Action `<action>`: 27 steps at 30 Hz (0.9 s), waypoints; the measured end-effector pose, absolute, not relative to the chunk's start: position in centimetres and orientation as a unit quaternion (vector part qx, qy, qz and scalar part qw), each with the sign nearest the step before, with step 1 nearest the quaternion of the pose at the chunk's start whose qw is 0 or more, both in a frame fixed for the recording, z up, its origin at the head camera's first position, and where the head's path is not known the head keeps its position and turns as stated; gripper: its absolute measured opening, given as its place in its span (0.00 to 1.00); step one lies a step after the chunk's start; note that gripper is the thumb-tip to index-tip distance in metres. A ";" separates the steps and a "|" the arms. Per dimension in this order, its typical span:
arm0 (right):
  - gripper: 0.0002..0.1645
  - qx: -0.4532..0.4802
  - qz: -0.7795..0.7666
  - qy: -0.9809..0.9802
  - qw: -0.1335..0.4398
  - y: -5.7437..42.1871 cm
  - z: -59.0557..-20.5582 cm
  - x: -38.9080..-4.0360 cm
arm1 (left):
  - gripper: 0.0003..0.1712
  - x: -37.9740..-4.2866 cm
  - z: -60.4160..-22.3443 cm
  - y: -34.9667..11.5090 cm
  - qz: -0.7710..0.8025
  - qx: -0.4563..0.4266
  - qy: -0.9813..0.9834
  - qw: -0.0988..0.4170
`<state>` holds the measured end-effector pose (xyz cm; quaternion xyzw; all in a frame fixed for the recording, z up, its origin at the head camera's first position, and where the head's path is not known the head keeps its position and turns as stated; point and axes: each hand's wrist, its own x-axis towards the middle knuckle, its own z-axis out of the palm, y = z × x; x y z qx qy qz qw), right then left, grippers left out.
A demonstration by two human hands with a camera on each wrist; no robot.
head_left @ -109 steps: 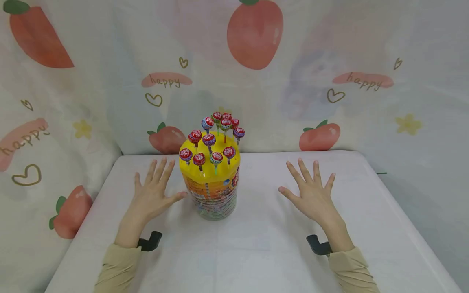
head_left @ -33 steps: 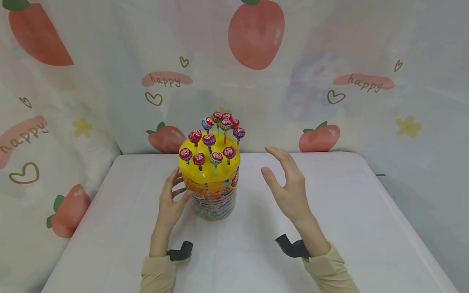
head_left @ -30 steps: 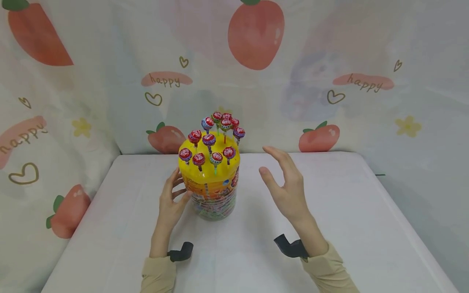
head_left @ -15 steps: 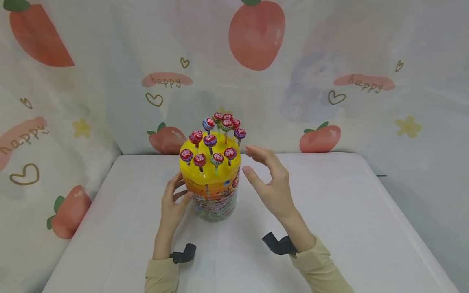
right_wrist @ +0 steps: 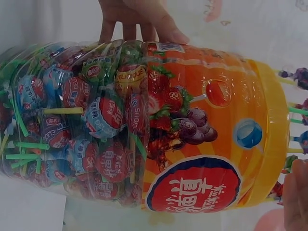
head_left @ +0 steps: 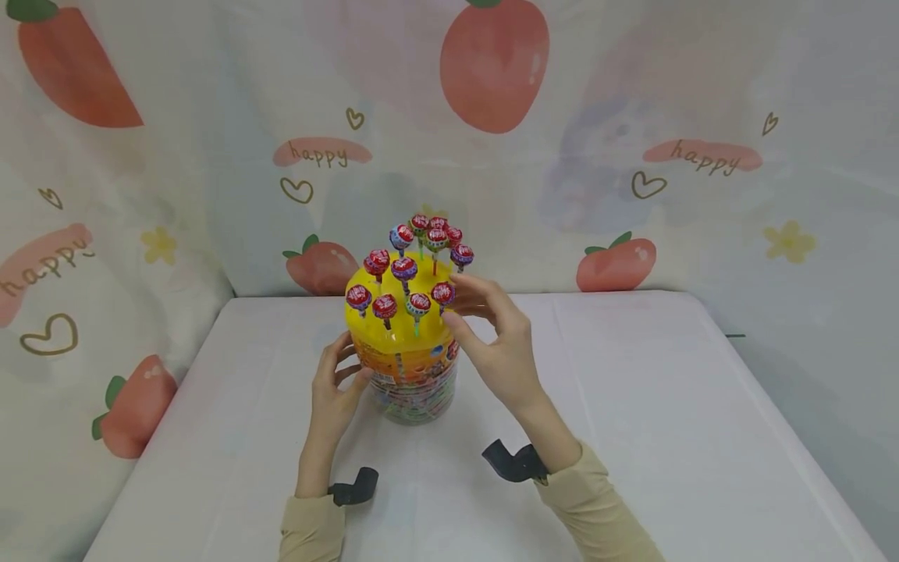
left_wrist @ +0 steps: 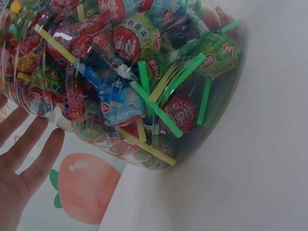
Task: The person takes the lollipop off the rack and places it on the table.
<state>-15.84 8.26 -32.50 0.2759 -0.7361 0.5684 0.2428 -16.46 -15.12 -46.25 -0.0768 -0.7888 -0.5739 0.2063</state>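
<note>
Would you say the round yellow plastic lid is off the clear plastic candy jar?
No, the yellow lid caps the upright jar, with round wrapped lollipops standing in it.

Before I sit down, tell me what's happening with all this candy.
A person's left hand is at the left side of a ribbed, orange-labelled clear plastic jar, which stands upright on a white-covered table. Their right hand is at the right edge of the jar's round yellow plastic lid, close to the ball-shaped, wrapped lollipops standing in it. Whether that hand touches one is unclear. More wrapped lollipops show through the jar's wall.
</note>
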 end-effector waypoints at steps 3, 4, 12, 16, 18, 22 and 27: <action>0.25 0.272 0.573 -0.735 0.239 8.0 -32.4 -15.9 | 0.38 -16.5 -46.4 -15.2 -0.573 -0.084 -0.787 0.214; 0.25 0.270 0.574 -0.736 0.238 8.0 -32.4 -15.9 | 0.38 -16.5 -46.4 -15.2 -0.572 -0.086 -0.786 0.216; 0.22 0.261 0.573 -0.742 0.230 7.6 -32.3 -16.1 | 0.36 -16.5 -46.5 -15.3 -0.570 -0.093 -0.785 0.226; 0.21 0.260 0.574 -0.741 0.233 7.4 -32.2 -16.3 | 0.36 -16.6 -46.5 -15.2 -0.570 -0.094 -0.784 0.226; 0.20 0.259 0.575 -0.740 0.235 7.4 -32.2 -16.3 | 0.36 -16.5 -46.4 -15.1 -0.572 -0.095 -0.783 0.225; 0.19 0.258 0.574 -0.741 0.236 7.3 -32.1 -16.4 | 0.36 -16.5 -46.3 -15.1 -0.575 -0.093 -0.782 0.220; 0.20 0.263 0.568 -0.740 0.246 7.3 -31.8 -16.4 | 0.37 -16.5 -46.2 -15.1 -0.574 -0.087 -0.784 0.221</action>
